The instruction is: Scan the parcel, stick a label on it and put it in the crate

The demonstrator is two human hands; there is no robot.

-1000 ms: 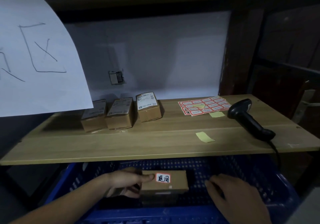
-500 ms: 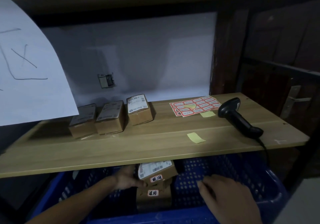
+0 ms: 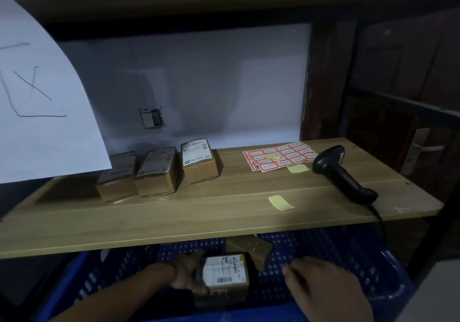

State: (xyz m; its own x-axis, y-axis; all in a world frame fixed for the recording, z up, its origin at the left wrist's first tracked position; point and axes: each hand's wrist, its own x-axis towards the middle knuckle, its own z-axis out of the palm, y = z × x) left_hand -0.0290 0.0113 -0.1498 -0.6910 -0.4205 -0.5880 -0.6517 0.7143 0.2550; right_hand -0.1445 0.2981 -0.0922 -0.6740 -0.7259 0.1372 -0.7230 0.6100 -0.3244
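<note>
Inside the blue crate (image 3: 368, 267), below the shelf, my left hand (image 3: 188, 275) grips the left side of a brown parcel (image 3: 225, 275). Its white shipping label faces up and a small red label shows on its front face. It rests on another parcel beneath it. A further brown parcel (image 3: 251, 247) lies tilted behind it. My right hand (image 3: 326, 294) hovers over the crate's right part, fingers loosely apart, holding nothing. The black scanner (image 3: 341, 172) lies on the wooden shelf (image 3: 224, 212) at the right. The red label sheet (image 3: 281, 156) sits left of it.
Three brown parcels (image 3: 199, 160) stand in a row at the shelf's back left. Two yellow backing slips (image 3: 280, 202) lie on the shelf. The scanner's cable (image 3: 379, 222) hangs over the shelf's front edge. A large white paper (image 3: 37, 97) hangs at the left.
My left hand has turned the parcel so its white shipping label faces up and lowered it onto the stack in the crate. My right hand stayed over the crate.
</note>
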